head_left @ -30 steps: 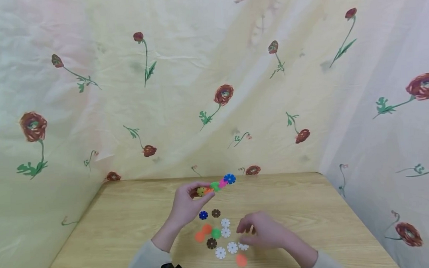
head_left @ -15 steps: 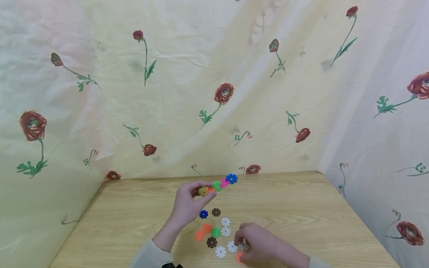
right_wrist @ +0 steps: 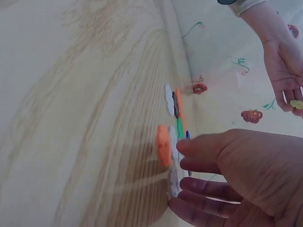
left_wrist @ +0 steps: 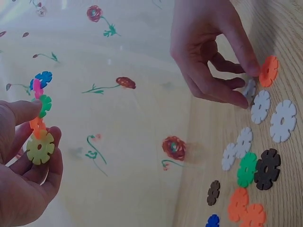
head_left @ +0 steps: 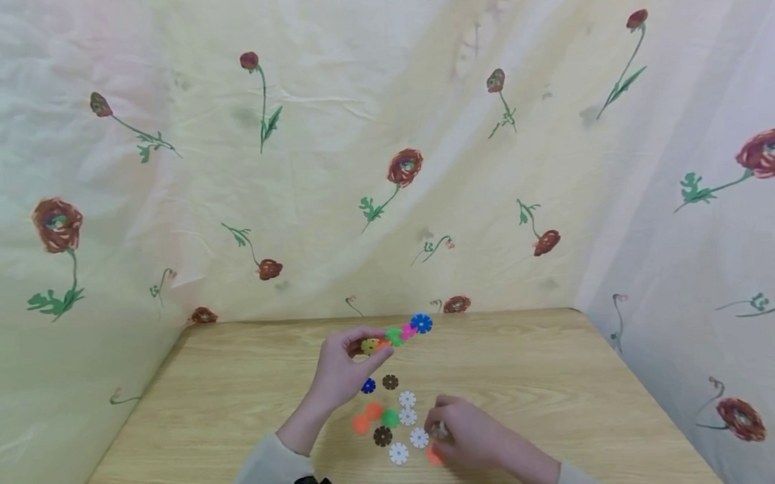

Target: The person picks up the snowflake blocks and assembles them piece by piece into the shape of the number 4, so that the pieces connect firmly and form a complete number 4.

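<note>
In the head view my left hand [head_left: 344, 366] holds a chain of joined plastic snowflake discs between thumb and fingers, raised above the table. The chain runs from a yellow disc [left_wrist: 40, 148] through orange, green [left_wrist: 45, 106] and pink to a blue disc [head_left: 421, 323] at its far end. My right hand [head_left: 463, 430] is low over the table at the right of the loose discs. Its curled thumb and fingers pinch a white snowflake disc [left_wrist: 250, 90], partly hidden by them. An orange disc [right_wrist: 164, 145] lies close by the right thumb.
Loose discs lie on the wooden table [head_left: 239, 422]: several white ones [head_left: 399, 454], two brown [head_left: 382, 436], a dark blue [head_left: 368, 386], a green [head_left: 390, 418] and two orange [head_left: 361, 424]. Flowered cloth [head_left: 319, 165] surrounds the table at the back and sides.
My right hand has come down and toward me onto the white disc beside the orange one, its fingers drawing together. My left hand and the chain stay nearly in place.
</note>
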`<state>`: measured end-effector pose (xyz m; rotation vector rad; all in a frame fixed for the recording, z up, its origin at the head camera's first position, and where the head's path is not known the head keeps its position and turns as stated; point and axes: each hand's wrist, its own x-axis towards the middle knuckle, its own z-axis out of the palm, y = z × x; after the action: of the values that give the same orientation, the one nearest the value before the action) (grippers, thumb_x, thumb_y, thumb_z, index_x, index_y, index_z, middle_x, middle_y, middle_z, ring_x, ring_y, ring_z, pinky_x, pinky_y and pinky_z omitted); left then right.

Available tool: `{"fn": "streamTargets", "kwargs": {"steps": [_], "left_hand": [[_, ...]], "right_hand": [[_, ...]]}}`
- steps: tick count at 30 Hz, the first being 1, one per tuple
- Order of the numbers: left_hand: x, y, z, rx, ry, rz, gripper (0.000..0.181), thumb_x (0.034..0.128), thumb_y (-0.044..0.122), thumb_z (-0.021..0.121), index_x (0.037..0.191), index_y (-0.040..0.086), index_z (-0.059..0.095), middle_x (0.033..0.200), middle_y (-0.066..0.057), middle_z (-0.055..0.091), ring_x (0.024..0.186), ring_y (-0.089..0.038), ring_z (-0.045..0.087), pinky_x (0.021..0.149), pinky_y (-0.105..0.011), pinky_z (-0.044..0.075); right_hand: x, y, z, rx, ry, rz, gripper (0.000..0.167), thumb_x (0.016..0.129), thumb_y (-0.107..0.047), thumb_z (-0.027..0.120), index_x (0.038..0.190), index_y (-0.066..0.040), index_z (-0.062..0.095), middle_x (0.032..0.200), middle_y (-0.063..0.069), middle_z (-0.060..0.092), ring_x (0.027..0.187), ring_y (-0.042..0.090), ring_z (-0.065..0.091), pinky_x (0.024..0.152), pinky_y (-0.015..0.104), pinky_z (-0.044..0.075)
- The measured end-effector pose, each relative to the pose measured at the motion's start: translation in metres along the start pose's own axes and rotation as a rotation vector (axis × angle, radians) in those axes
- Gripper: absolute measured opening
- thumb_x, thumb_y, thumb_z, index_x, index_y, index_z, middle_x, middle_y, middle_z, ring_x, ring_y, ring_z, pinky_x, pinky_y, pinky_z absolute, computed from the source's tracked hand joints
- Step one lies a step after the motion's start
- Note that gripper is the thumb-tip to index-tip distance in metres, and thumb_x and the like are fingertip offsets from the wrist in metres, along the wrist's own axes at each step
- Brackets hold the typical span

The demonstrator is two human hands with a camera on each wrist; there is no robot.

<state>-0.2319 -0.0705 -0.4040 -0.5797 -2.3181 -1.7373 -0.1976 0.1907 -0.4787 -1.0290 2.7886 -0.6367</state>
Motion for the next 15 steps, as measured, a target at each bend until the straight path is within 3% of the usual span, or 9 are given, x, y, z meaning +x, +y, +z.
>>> {"fn": "streamTargets", "kwargs": {"steps": [6, 11, 15], "left_hand": [[-0.002, 0.001, -0.001, 0.005, 0.010, -0.014, 0.020, 0.0930, 0.018, 0.084, 0.113, 0.016, 0.081, 0.112, -0.003, 0.080, 0.095, -0.010, 0.072, 0.090, -0.029, 0.061], [-0.002, 0.001, 0.000, -0.009, 0.002, -0.017, 0.020, 0.0927, 0.017, 0.084, 0.112, 0.014, 0.082, 0.110, -0.005, 0.080, 0.091, -0.008, 0.070, 0.086, -0.023, 0.058], [-0.003, 0.003, 0.002, -0.010, -0.003, -0.022, 0.020, 0.0921, 0.016, 0.085, 0.112, 0.014, 0.082, 0.109, -0.005, 0.080, 0.089, -0.007, 0.069, 0.086, -0.022, 0.058]], "right_hand": [[0.002, 0.007, 0.001, -0.056, 0.063, 0.007, 0.020, 0.085, 0.004, 0.077, 0.103, -0.005, 0.078, 0.096, 0.001, 0.069, 0.086, 0.010, 0.067, 0.078, 0.022, 0.062], [0.001, 0.012, -0.001, 0.019, 0.049, 0.130, 0.022, 0.080, 0.004, 0.080, 0.102, -0.002, 0.077, 0.090, 0.000, 0.064, 0.078, 0.004, 0.056, 0.068, 0.019, 0.055], [0.001, 0.016, -0.004, 0.068, 0.042, 0.189, 0.023, 0.080, 0.000, 0.085, 0.095, -0.006, 0.070, 0.088, -0.002, 0.059, 0.075, 0.005, 0.052, 0.064, 0.021, 0.050]]}}
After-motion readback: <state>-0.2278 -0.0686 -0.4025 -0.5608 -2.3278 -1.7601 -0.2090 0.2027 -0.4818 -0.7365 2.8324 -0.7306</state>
